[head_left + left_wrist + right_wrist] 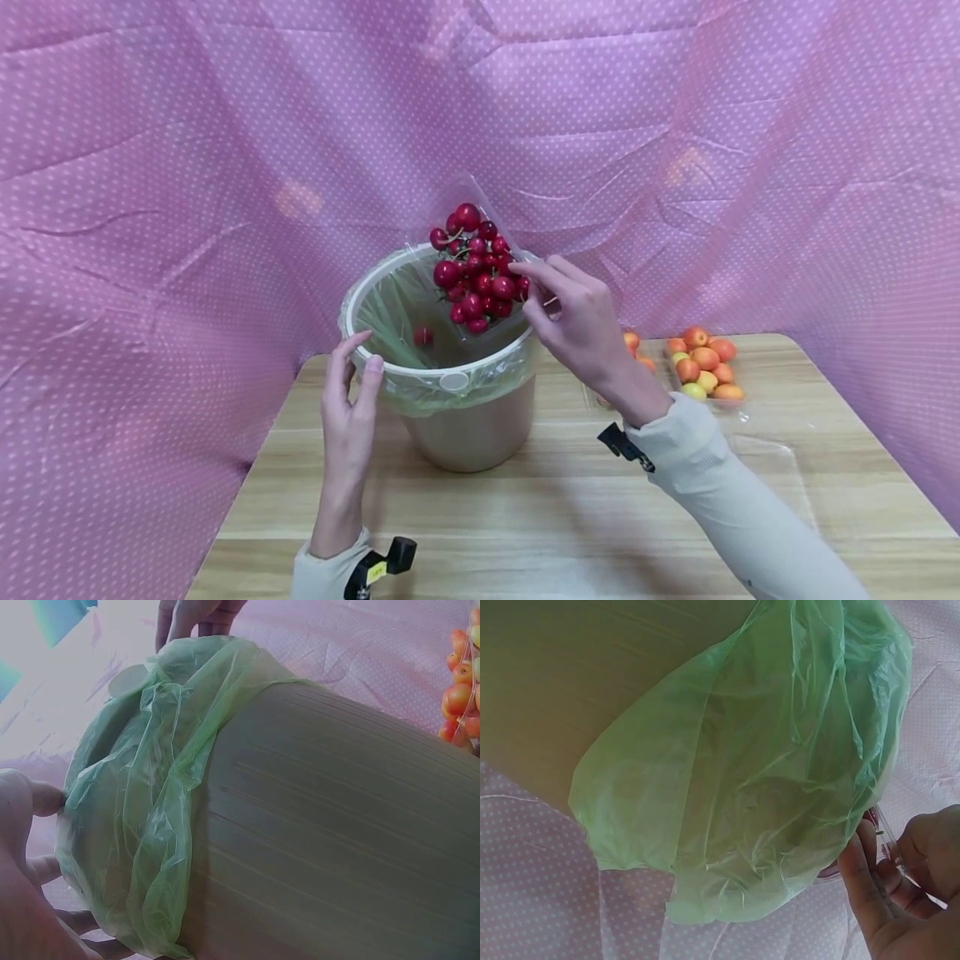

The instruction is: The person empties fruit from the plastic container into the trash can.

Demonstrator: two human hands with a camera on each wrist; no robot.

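Observation:
My left hand (pixel 348 421) grips the rim of a beige bin (pixel 468 433) at its near left, with thumb and fingers at the edge. A thin green bag (pixel 161 847) lines the bin and folds down over its outside. With my right hand (pixel 573 312) I pinch the side of a clear plastic box (pixel 480 190), held tilted over the bin's mouth. Red cherries (pixel 480 267) with thin stems are heaped in the box. Inside the bin, one red fruit (pixel 423 337) shows low against the liner. In the right wrist view, the bag (pixel 742 772) hides most of the box.
Right of the bin, a clear box of orange and yellow fruits (pixel 703 362) stands on the wooden table (pixel 480 533). More orange fruits (pixel 632 340) sit behind my right wrist. A clear lid-like sheet (pixel 780 467) lies by the right forearm. Pink dotted cloth (pixel 600 125) surrounds the table.

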